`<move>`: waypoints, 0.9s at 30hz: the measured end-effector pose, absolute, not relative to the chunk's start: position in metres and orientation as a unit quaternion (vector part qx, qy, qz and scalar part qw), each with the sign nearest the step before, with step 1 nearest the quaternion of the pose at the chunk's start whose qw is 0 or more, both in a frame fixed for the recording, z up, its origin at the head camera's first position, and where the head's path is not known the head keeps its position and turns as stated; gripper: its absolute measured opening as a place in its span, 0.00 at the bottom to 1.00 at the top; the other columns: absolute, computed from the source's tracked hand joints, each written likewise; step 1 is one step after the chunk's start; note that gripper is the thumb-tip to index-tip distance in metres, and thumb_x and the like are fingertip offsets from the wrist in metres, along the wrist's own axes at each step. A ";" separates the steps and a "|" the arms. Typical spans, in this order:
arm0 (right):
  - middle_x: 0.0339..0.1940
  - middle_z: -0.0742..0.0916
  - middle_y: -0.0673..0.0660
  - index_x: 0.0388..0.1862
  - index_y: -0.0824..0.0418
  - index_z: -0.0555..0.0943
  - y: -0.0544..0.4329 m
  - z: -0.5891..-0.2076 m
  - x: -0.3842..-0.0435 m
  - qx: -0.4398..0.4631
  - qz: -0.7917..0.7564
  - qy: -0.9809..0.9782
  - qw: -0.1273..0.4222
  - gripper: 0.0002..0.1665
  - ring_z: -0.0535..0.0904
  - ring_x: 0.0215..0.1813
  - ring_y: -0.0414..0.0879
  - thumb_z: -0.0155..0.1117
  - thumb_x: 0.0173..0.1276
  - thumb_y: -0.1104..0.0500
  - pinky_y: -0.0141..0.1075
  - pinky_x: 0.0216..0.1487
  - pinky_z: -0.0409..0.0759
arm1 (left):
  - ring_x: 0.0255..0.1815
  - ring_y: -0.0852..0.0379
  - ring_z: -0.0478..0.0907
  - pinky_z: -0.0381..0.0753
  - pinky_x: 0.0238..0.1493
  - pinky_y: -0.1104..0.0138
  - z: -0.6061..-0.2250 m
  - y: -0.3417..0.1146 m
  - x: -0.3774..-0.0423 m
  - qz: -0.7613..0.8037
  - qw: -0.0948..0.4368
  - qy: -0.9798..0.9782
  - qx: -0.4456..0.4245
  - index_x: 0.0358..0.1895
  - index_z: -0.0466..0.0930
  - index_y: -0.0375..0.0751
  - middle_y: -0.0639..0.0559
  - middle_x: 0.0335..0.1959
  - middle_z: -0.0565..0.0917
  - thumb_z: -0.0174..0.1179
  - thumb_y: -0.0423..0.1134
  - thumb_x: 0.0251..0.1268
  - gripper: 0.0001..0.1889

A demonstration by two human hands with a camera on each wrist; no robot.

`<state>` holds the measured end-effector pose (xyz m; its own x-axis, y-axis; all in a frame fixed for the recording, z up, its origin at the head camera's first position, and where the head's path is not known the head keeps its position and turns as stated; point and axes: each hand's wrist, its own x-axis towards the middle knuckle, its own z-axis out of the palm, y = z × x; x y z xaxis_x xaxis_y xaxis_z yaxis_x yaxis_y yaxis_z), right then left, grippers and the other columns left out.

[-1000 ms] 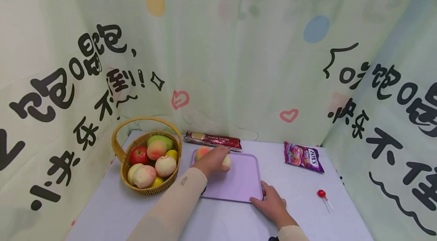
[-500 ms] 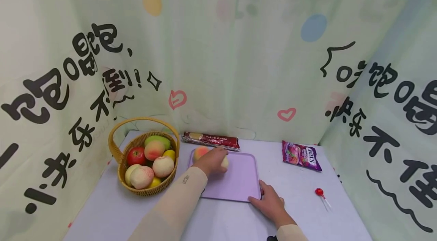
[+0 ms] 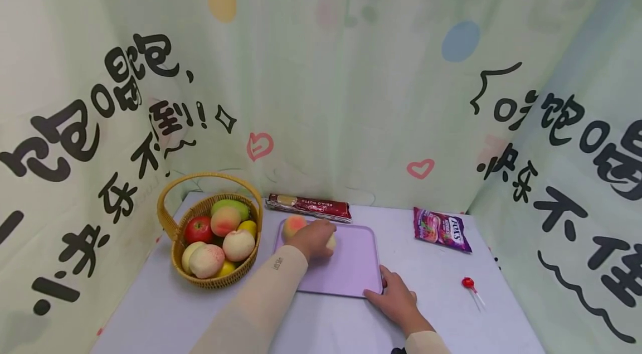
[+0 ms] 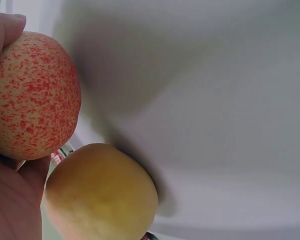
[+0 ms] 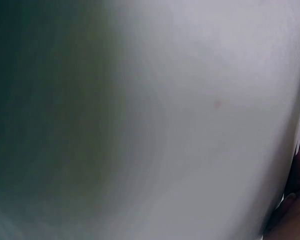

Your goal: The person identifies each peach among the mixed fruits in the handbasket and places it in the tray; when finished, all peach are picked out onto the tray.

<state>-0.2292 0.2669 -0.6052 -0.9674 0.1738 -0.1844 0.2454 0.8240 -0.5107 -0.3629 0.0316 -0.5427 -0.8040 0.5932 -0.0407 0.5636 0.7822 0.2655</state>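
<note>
The speckled peach [image 4: 37, 97] is held in the curled fingers and thumb of the left hand [image 3: 312, 239], over the purple tray [image 3: 346, 270]; from the head view we see only a sliver of it, since the hand covers the rest. Just beside those fingers, on their left in the head view, a yellow-orange peach [image 4: 102, 195] crowds the grip. We find the red packet [image 3: 308, 207] beyond the fingers, and the wicker basket [image 3: 215, 281], heaped with fruit, to their left. The left sleeve [image 3: 256, 304] blocks our sight of the tray's near left corner. The right hand [image 3: 398, 298] pinches the near right corner; right of its fingers we see the red lollipop [image 3: 468, 282], and farther off the purple snack bag [image 3: 441, 229].
</note>
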 end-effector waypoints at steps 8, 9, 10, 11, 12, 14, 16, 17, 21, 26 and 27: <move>0.46 0.82 0.55 0.77 0.63 0.67 0.265 -0.606 -0.230 0.106 -0.277 0.953 0.062 0.59 0.76 0.48 0.49 0.76 0.56 0.33 0.53 0.47 0.66 | 0.63 0.52 0.78 0.77 0.66 0.60 -0.545 0.031 -0.363 0.098 0.052 0.946 0.306 0.63 0.79 0.47 0.50 0.62 0.80 0.77 0.49 0.54 0.32; 0.46 0.82 0.55 0.77 0.63 0.67 0.265 -0.606 -0.230 0.106 -0.277 0.953 0.063 0.59 0.76 0.48 0.49 0.76 0.56 0.33 0.53 0.47 0.66 | 0.64 0.52 0.77 0.77 0.67 0.60 -0.544 0.032 -0.362 0.096 0.051 0.946 0.305 0.63 0.78 0.48 0.50 0.63 0.80 0.77 0.49 0.54 0.32; 0.46 0.82 0.55 0.77 0.63 0.67 0.264 -0.606 -0.230 0.106 -0.277 0.953 0.063 0.59 0.76 0.48 0.49 0.76 0.56 0.33 0.53 0.47 0.66 | 0.65 0.52 0.77 0.76 0.68 0.60 -0.542 0.032 -0.362 0.096 0.051 0.946 0.306 0.64 0.78 0.47 0.50 0.64 0.79 0.77 0.49 0.54 0.33; 0.46 0.82 0.55 0.77 0.63 0.67 0.264 -0.605 -0.230 0.106 -0.277 0.953 0.064 0.59 0.76 0.48 0.49 0.76 0.56 0.33 0.52 0.47 0.66 | 0.66 0.52 0.76 0.76 0.68 0.59 -0.541 0.032 -0.361 0.097 0.049 0.946 0.307 0.65 0.78 0.47 0.50 0.64 0.79 0.77 0.49 0.54 0.34; 0.46 0.82 0.55 0.77 0.63 0.67 0.264 -0.605 -0.229 0.106 -0.277 0.953 0.064 0.59 0.76 0.48 0.49 0.76 0.56 0.33 0.52 0.47 0.66 | 0.67 0.52 0.75 0.76 0.68 0.59 -0.539 0.032 -0.361 0.100 0.051 0.946 0.305 0.66 0.77 0.47 0.50 0.65 0.79 0.77 0.49 0.54 0.35; 0.46 0.82 0.55 0.77 0.63 0.67 0.263 -0.604 -0.229 0.105 -0.277 0.953 0.064 0.59 0.76 0.48 0.49 0.76 0.56 0.33 0.52 0.47 0.66 | 0.68 0.51 0.74 0.75 0.69 0.58 -0.537 0.032 -0.361 0.105 0.050 0.945 0.305 0.67 0.77 0.47 0.50 0.66 0.78 0.77 0.49 0.54 0.35; 0.46 0.82 0.55 0.77 0.64 0.66 0.262 -0.603 -0.229 0.103 -0.277 0.953 0.064 0.59 0.76 0.48 0.49 0.76 0.56 0.33 0.52 0.47 0.66 | 0.69 0.51 0.74 0.75 0.70 0.58 -0.537 0.030 -0.363 0.112 0.048 0.944 0.305 0.68 0.76 0.47 0.49 0.67 0.78 0.77 0.49 0.54 0.36; 0.46 0.82 0.55 0.77 0.64 0.66 0.262 -0.603 -0.229 0.103 -0.276 0.953 0.065 0.59 0.76 0.48 0.49 0.75 0.56 0.33 0.53 0.47 0.66 | 0.68 0.51 0.74 0.75 0.69 0.58 -0.538 0.029 -0.365 0.113 0.046 0.944 0.307 0.67 0.76 0.47 0.50 0.66 0.78 0.77 0.48 0.54 0.35; 0.46 0.82 0.56 0.77 0.65 0.66 0.264 -0.603 -0.230 0.104 -0.275 0.954 0.062 0.59 0.76 0.48 0.50 0.76 0.56 0.33 0.53 0.47 0.67 | 0.63 0.53 0.77 0.77 0.66 0.60 -0.539 0.024 -0.370 0.112 0.030 0.940 0.320 0.62 0.79 0.47 0.51 0.60 0.82 0.77 0.48 0.55 0.31; 0.47 0.82 0.56 0.77 0.65 0.66 0.268 -0.606 -0.231 0.107 -0.271 0.954 0.064 0.59 0.76 0.48 0.50 0.76 0.56 0.34 0.53 0.48 0.67 | 0.64 0.53 0.77 0.76 0.67 0.60 -0.528 0.018 -0.368 0.104 0.037 0.936 0.333 0.62 0.79 0.46 0.51 0.61 0.81 0.76 0.49 0.56 0.30; 0.47 0.82 0.55 0.78 0.65 0.66 0.268 -0.607 -0.231 0.108 -0.271 0.954 0.065 0.59 0.76 0.48 0.50 0.76 0.56 0.34 0.53 0.48 0.67 | 0.64 0.53 0.77 0.76 0.67 0.60 -0.526 0.017 -0.367 0.104 0.038 0.936 0.335 0.62 0.79 0.46 0.51 0.61 0.81 0.76 0.49 0.57 0.30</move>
<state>-0.2307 0.2679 -0.6068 -0.9684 0.1700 -0.1824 0.2405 0.8301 -0.5030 -0.3668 0.0171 -0.5261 -0.7721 0.6355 -0.0021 0.6196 0.7534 0.2203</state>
